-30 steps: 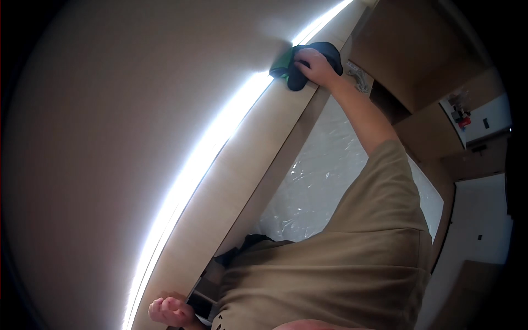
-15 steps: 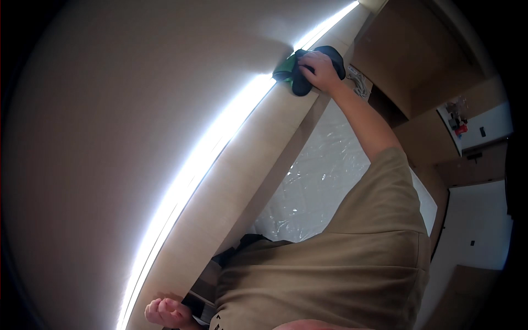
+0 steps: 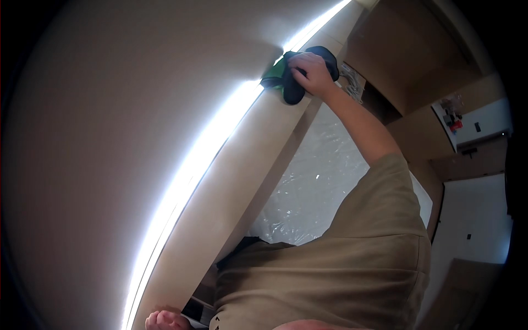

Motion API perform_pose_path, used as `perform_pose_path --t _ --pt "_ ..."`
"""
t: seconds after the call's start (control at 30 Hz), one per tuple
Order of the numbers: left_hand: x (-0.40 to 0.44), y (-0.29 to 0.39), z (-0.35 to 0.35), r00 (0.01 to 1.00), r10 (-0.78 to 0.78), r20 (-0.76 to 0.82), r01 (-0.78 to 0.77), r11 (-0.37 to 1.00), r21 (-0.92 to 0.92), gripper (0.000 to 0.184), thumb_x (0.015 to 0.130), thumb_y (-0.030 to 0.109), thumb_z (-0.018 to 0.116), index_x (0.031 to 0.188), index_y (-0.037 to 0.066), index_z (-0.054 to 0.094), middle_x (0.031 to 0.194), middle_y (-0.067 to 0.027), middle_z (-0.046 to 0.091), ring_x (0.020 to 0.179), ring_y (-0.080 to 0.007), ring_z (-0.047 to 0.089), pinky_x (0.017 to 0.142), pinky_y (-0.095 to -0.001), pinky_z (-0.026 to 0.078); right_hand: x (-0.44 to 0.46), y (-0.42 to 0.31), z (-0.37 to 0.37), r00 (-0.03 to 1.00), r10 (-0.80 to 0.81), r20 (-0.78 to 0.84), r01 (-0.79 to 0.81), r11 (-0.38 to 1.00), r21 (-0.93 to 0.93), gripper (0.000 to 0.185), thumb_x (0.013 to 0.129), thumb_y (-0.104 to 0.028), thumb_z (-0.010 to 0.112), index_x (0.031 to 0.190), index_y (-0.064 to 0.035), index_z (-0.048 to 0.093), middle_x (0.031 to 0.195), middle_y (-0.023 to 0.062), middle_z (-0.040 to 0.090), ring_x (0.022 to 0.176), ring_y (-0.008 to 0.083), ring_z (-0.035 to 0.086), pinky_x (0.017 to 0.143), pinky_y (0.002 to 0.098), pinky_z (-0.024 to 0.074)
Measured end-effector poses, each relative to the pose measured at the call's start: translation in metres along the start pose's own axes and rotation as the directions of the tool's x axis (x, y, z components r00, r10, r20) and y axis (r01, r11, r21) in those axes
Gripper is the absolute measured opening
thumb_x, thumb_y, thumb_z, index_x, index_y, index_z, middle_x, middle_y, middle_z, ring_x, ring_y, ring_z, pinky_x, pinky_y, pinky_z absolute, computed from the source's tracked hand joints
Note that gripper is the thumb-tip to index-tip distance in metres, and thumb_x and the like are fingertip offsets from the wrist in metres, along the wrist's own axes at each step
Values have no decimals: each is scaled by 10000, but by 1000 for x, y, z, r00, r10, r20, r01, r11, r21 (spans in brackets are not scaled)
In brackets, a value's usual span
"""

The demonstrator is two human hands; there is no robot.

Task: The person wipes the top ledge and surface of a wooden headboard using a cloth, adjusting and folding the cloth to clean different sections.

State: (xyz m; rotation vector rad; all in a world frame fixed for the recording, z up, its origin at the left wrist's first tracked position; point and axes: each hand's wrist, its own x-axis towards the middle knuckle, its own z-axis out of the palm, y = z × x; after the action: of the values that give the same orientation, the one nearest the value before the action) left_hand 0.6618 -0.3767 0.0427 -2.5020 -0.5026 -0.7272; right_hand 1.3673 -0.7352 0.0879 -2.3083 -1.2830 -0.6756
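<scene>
My right hand (image 3: 312, 74) is stretched far out at the top of the view. Its fingers press a bunched dark and green cloth (image 3: 294, 91) onto a glowing light strip (image 3: 190, 176) and the pale board beside it. The cloth covers a short stretch of the strip. At the lower left edge, my left hand (image 3: 165, 320) is partly cut off by the frame. Its fingers are curled into a loose fist beside the pale board (image 3: 220, 192), and nothing shows in them.
Shiny clear plastic sheeting (image 3: 313, 170) covers a white surface beyond the board. A coiled pale cable (image 3: 352, 82) lies close to my right hand. Wooden cabinets (image 3: 407, 49) stand at the upper right, with a shelf of small items (image 3: 454, 118). A plain wall (image 3: 99, 137) fills the left.
My right hand and the cloth have shifted slightly left along the strip. The whole view has also shifted a little. My left hand sits slightly lower and its fingers look more tightly curled.
</scene>
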Motion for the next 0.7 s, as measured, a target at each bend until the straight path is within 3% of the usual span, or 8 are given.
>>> perform_pose_path --t 0.27,0.3,0.43,0.53,0.7 --pt "-52 -23 18 975 114 191 -179 911 371 230 880 324 715 762 144 632 621 -61 517 535 -273 501 478 -456 374 -5 14 12 998 -31 -46 32 999 27 224 811 -235 660 971 -85 703 987 82 705 933 315 629 827 426 498" --pt "-46 -20 19 977 198 78 -212 902 376 218 887 303 711 767 143 625 632 -60 513 540 -267 494 482 -451 378 -5 14 13 998 -25 -56 26 1000 17 231 810 -238 664 979 -86 706 998 83 708 941 314 631 835 426 500" --pt "-56 -19 28 975 218 32 -214 898 385 176 891 281 710 801 148 639 659 -57 525 558 -277 510 498 -455 406 -7 7 20 994 -7 -106 -4 994 -106 252 807 -255 679 994 -91 718 1034 82 716 980 307 637 861 424 509" --pt "-47 -13 28 983 182 27 -181 930 321 175 896 268 688 803 131 631 699 -68 541 613 -283 523 549 -455 417 -7 2 18 997 68 -34 -72 990 -120 261 843 -228 645 1048 -75 698 1095 116 698 1077 336 606 948 444 476" --pt "-25 -3 29 996 84 -7 -82 990 112 177 905 247 651 808 104 618 766 -86 567 703 -292 545 635 -455 436 -8 8 20 997 75 -6 -75 993 -87 253 843 -228 648 1041 -80 704 1096 114 699 1078 337 608 947 447 474"
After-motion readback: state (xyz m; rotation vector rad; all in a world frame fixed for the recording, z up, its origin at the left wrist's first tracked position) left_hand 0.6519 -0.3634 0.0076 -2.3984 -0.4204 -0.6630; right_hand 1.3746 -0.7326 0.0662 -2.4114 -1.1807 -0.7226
